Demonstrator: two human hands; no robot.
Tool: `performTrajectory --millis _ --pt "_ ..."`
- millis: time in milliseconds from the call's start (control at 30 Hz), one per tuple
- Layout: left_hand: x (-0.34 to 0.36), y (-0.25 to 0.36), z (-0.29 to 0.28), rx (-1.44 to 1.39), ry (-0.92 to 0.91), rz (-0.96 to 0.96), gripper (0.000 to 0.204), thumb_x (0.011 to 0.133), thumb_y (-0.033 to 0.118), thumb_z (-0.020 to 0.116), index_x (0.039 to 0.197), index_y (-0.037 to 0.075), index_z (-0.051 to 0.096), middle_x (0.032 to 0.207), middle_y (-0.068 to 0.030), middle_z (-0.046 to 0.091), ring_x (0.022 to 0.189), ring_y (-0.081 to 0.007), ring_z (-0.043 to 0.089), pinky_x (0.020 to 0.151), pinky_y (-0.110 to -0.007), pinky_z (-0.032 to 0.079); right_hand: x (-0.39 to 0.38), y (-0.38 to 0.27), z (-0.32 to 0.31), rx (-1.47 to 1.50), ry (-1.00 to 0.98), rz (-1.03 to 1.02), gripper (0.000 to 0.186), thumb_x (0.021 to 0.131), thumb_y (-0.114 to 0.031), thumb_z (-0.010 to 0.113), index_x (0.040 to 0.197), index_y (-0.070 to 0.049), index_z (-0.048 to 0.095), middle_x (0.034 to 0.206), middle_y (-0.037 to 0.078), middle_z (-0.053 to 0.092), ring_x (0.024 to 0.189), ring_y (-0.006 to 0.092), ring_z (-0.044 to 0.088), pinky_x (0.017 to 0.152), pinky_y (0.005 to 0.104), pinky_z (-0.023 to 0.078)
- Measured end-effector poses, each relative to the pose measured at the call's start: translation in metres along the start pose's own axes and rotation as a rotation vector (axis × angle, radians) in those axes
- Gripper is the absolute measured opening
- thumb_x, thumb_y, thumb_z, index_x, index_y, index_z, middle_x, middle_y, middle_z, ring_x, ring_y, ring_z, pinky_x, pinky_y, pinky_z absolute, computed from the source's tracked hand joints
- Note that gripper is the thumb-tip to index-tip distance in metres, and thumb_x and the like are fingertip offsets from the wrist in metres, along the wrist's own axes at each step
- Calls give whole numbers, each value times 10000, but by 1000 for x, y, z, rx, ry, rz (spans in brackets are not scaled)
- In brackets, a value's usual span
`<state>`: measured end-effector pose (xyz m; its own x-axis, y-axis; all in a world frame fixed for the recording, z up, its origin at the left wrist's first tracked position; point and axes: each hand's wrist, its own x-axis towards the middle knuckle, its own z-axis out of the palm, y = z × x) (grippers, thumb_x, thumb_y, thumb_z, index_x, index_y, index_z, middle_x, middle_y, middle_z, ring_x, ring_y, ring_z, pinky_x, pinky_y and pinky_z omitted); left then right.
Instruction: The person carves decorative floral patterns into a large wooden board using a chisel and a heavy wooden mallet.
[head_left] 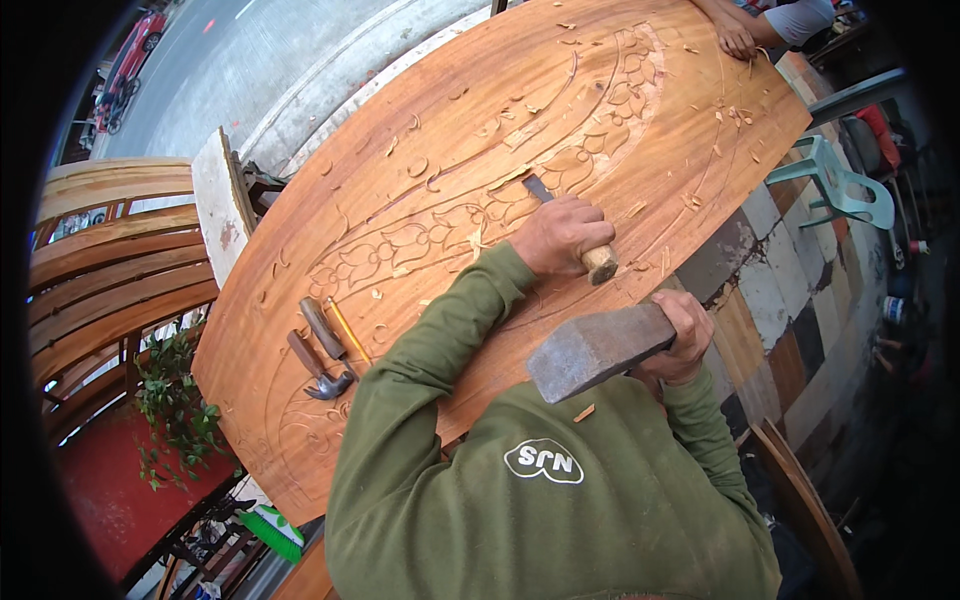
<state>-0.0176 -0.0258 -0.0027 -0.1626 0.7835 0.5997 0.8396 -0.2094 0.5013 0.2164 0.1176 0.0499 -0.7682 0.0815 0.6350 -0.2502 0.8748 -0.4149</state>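
Head view shows the left hand clenched around the wooden handle of a chisel, its blade tip at the carved leaf border of a broad wooden board. The right hand has its fingers curled tight at one end of a heavy block mallet (any handle is hidden), which hangs near the chisel's butt, apart from it. Wood shavings litter the board. A claw hammer and a yellow pencil lie left of the person's sleeve; another person's hand rests at the far edge.
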Motion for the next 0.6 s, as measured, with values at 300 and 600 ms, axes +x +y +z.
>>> performTrajectory --millis 300,600 --pt "-8 -5 -13 -35 -73 1 257 722 139 802 887 137 605 806 -71 547 795 -303 626 679 -440 484 7 5 2 33 39 17 680 816 -463 882 1267 -59 572 1005 151 723 813 347 743 686 433 602" --pt "-20 -17 -22 -56 -105 -1 267 755 206 827 890 113 616 823 -74 553 801 -302 617 695 -419 474 17 31 32 -87 -168 -8 657 726 -304 924 1250 -89 592 990 132 710 821 340 736 709 434 596"
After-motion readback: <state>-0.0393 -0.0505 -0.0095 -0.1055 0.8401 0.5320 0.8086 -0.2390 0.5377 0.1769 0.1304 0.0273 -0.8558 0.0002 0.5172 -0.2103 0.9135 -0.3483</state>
